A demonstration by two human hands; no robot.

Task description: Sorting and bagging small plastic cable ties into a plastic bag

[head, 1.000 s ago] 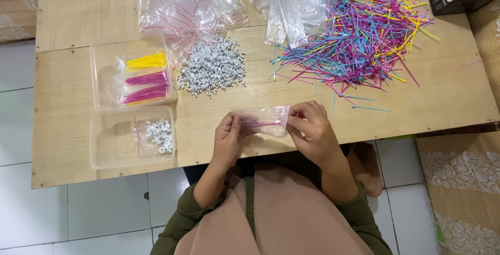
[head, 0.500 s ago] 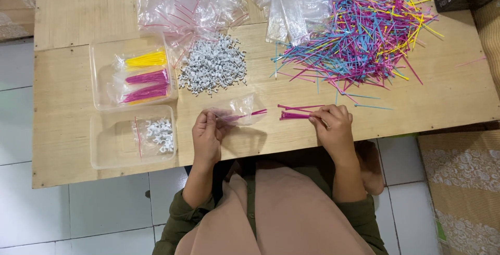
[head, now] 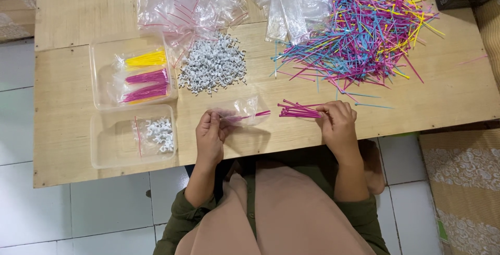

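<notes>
The right hand [head: 338,127] pinches a bundle of thin magenta plastic cable ties [head: 299,111] lying sideways on the pale wooden counter [head: 78,10], tips pointing left toward the small clear plastic zip bag [head: 244,110] pinched by the left hand [head: 209,135].

A second ago both hands meet at the near edge of the counter [head: 78,145], pinching one small clear bag [head: 240,110] between them. Now they are apart. The left hand [head: 210,136] alone holds the bag, shifted left, with a few pink ties poking out of its right end. The right hand [head: 338,127] sits further right, its fingers [head: 327,110] now gathering a bundle of pink cable ties [head: 298,111] on the counter.
</notes>
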